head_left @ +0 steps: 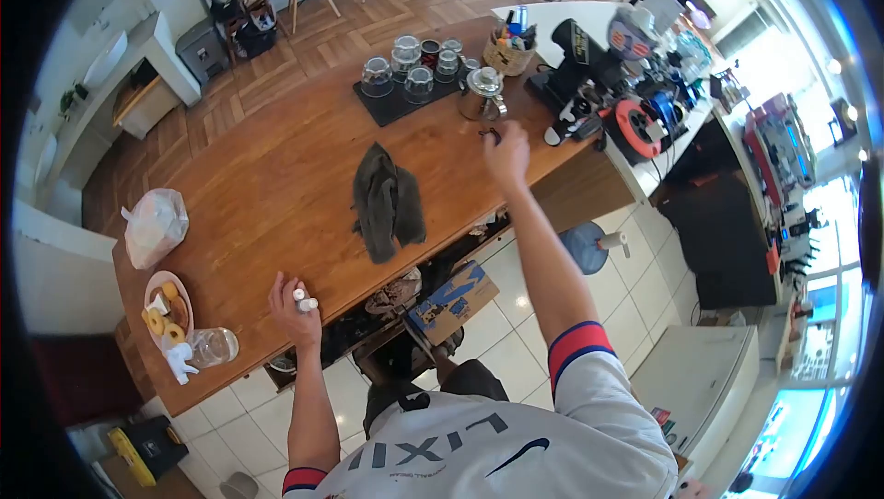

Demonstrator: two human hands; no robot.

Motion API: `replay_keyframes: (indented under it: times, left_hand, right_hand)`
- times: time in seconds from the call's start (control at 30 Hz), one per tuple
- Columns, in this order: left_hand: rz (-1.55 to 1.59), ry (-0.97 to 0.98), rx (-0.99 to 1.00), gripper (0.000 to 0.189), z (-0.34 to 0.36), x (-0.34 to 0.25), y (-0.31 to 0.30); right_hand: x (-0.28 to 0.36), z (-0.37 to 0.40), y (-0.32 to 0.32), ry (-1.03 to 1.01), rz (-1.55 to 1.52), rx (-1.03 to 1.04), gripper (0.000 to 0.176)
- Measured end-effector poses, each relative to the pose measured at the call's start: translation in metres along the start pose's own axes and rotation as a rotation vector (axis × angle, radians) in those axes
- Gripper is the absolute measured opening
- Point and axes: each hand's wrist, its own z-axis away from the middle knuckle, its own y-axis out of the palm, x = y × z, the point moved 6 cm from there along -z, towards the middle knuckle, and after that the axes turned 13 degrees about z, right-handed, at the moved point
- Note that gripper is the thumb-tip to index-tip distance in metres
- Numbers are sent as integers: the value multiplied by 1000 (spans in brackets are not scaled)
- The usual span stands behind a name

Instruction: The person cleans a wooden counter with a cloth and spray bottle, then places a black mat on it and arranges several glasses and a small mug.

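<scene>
Left hand (295,313) curls around small white cylinders (305,301); right hand (507,158) reaches a dark item (491,135), grip indeterminable. Both near the table (267,195) edge, grey cloth (388,204) between.

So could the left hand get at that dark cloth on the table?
Probably yes. Only bare tabletop shows between the left hand and the dark cloth. The small white-ended items it holds might make grabbing awkward, though.
</scene>
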Motion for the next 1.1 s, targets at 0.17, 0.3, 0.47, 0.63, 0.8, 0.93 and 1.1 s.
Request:
replay_keyframes:
  times: [0.17,0.3,0.47,0.63,0.8,0.93,1.1]
  left_hand:
    - [-88,-89,-26,15,2,10,4]
    - [-137,-85,-17,16,1,6,5]
    - [-145,-67,-25,16,-2,0,4]
    - [-150,-93,-11,15,-4,-1,4]
    - [-130,-78,-15,15,-3,1,4]
    - [-84,-69,-36,16,-1,1,1]
    - [-65,-48,-43,19,1,2,-4]
  right_hand:
    - [-35,-69,33,57,34,97,51]
    - [-47,-94,68,4,-13,389,38]
    - [-55,-96,86,-52,-140,352,30]
    - [-37,-83,77,35,-362,469,19]
    - [-26,-62,39,22,-373,429,18]
    - [18,-37,-24,-90,-397,428,18]
    - [88,34,-45,-218,-442,438,16]
